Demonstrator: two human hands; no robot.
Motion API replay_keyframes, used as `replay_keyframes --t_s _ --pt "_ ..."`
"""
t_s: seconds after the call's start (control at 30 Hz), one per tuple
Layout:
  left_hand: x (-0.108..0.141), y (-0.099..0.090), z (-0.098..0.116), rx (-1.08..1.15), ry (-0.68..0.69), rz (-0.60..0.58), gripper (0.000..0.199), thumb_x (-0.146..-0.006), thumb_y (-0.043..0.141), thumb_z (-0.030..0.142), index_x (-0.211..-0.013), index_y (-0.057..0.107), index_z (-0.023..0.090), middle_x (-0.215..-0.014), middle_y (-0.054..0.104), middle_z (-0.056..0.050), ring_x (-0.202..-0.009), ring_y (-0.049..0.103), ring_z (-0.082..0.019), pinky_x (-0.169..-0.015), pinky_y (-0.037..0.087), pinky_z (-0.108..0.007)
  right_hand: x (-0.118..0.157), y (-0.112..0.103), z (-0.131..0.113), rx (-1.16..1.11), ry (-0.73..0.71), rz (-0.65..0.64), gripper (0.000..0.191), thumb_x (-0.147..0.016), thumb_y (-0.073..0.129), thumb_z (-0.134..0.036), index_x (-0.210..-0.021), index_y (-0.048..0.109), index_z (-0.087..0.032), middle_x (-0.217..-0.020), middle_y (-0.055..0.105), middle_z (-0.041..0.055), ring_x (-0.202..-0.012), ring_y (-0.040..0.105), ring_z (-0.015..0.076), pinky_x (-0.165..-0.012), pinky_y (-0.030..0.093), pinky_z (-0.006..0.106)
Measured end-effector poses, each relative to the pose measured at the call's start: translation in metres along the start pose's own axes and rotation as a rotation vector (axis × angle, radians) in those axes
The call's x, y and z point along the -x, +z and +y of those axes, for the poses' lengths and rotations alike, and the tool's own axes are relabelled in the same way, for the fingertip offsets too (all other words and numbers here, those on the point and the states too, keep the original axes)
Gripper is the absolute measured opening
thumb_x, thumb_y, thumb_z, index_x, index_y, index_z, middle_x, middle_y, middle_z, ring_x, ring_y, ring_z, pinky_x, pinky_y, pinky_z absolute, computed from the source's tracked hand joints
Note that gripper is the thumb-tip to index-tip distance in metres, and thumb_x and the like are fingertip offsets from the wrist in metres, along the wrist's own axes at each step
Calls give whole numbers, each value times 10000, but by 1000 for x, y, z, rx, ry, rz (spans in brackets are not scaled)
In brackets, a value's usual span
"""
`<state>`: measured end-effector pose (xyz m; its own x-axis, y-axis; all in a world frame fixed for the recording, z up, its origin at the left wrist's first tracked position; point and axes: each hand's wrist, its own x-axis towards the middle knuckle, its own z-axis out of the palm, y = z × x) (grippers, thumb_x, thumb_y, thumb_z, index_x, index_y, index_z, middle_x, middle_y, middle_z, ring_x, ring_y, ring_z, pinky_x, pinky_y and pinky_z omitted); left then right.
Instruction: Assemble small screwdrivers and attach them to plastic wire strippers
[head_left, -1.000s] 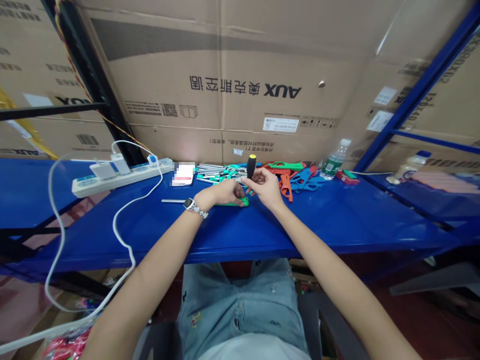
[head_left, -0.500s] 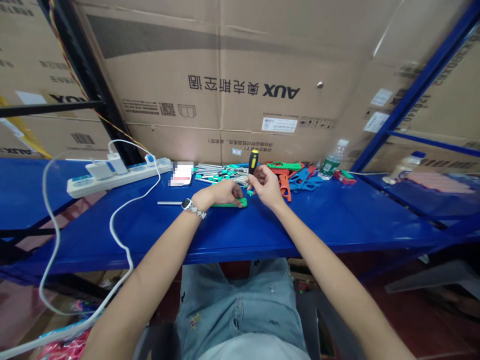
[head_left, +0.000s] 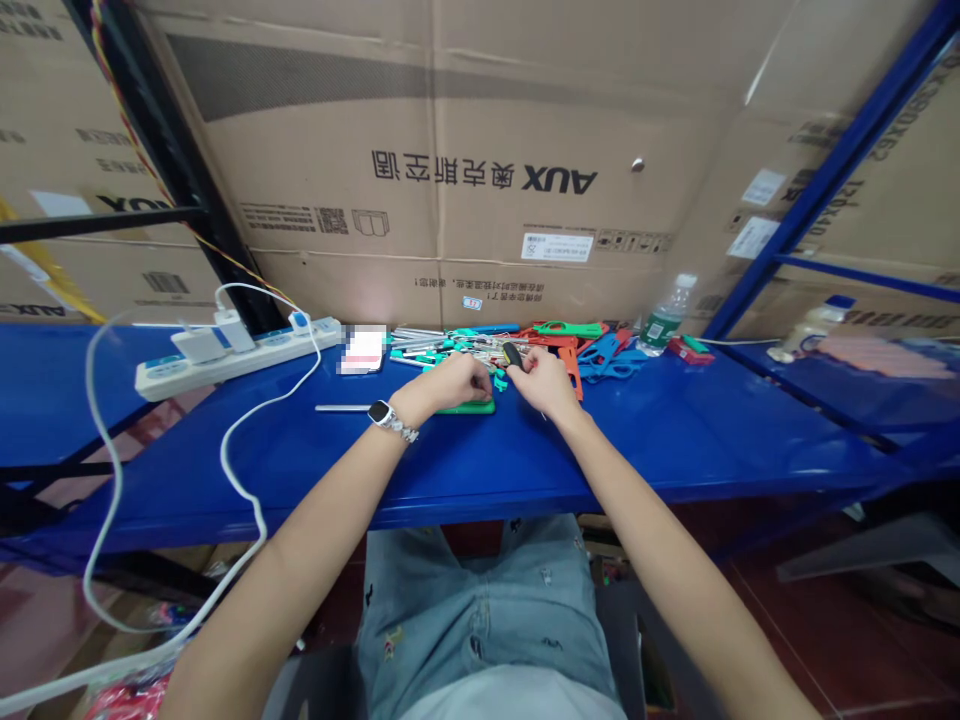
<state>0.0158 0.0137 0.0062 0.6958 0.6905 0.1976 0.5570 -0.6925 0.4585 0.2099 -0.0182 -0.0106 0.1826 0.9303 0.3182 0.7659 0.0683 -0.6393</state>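
My right hand (head_left: 546, 382) is closed round a screwdriver (head_left: 513, 355) with a black and yellow handle. The handle leans to the left, and a bit of the shaft seems to show below the hand. My left hand (head_left: 454, 380), with a watch on its wrist, has its fingers curled together over a green lighter-like handle (head_left: 474, 408). Whatever those fingers pinch is hidden. A thin metal rod (head_left: 341, 408) sticks out to the left from under that wrist. Small teal plastic pieces (head_left: 499, 380) lie between the hands.
Behind the hands lies a pile of metal rods with teal ends (head_left: 424, 350). Red, orange and blue plastic handles (head_left: 606, 358) are heaped to the right, near a water bottle (head_left: 666, 318). A white power strip (head_left: 217, 368) with a loose cable stands at left. Cardboard (head_left: 480, 120) rises behind the table.
The screwdriver has tipped from upright to leaning, and my right hand has moved slightly right and down. My left fingers have curled up a little from the green handle.
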Motion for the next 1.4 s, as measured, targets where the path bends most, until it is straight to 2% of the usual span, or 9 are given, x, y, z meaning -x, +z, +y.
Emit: replay_keyframes --t_s 0.13,0.3,0.53,0.8,0.93,1.03,1.1,1.23,1.4 --pt "-1 3 -2 -40 -1 20 143 -763 694 110 -750 807 198 -735 770 -40 -661 652 -184 -693 488 -307 8 -5 4 195 85 -81 213 -818 677 -408 -788 545 -243 -876 739 85 -866 705 284 -714 490 350" --pt "-2 4 -3 -67 -15 37 124 -759 692 132 -762 802 188 -728 759 -45 -672 667 -191 -691 498 -307 15 -7 -1 306 85 -156 242 -844 654 -436 -948 634 -218 -997 760 145 -1002 727 347 -793 531 407" --pt "-3 7 -4 -29 -19 55 138 -743 693 77 -705 771 184 -700 734 -43 -654 660 -196 -715 503 -324 19 -8 -5 390 42 -183 259 -859 647 -440 -1005 668 -227 -1035 768 143 -1044 725 360 -838 529 438" --pt "-5 12 -11 -17 0 90 71 -758 726 134 -725 755 189 -735 737 -41 -676 667 -194 -752 532 -330 17 -4 1 389 42 -206 217 -869 654 -392 -994 688 -218 -1037 767 154 -1039 727 346 -808 541 408" --pt "-6 12 -11 -13 -2 96 68 -758 730 141 -719 754 191 -734 734 -41 -686 673 -196 -748 531 -327 18 -4 0 388 35 -202 334 -876 653 -412 -1126 661 -191 -1116 740 185 -1067 716 365 -838 540 429" --pt "-6 10 -8 -51 8 66 119 -770 687 108 -723 760 190 -749 745 -45 -699 675 -199 -763 527 -327 20 -6 -3 397 -16 -140 441 -883 641 -435 -1246 617 -187 -1267 666 205 -1058 709 372 -855 535 454" --pt "-5 8 -6 -73 24 49 157 -779 661 82 -742 770 190 -783 758 -53 -720 677 -204 -772 520 -329 21 -7 -5 370 -83 -119 395 -882 636 -397 -1230 629 -212 -1291 642 171 -1031 707 342 -855 535 445" --pt "-5 7 -6 -84 41 39 202 -781 641 51 -784 783 194 -824 774 -51 -749 679 -198 -749 502 -311 21 -8 -5 273 -268 -243 275 -853 676 -307 -1123 706 -264 -1199 657 80 -1147 645 296 -918 525 407" --pt "-2 4 -7 -43 2 46 143 -811 681 114 -837 802 186 -797 772 -43 -710 667 -194 -702 489 -307 18 -5 1 270 -399 -371 344 -868 749 -380 -1182 739 -240 -1169 612 102 -1202 563 297 -972 501 419"
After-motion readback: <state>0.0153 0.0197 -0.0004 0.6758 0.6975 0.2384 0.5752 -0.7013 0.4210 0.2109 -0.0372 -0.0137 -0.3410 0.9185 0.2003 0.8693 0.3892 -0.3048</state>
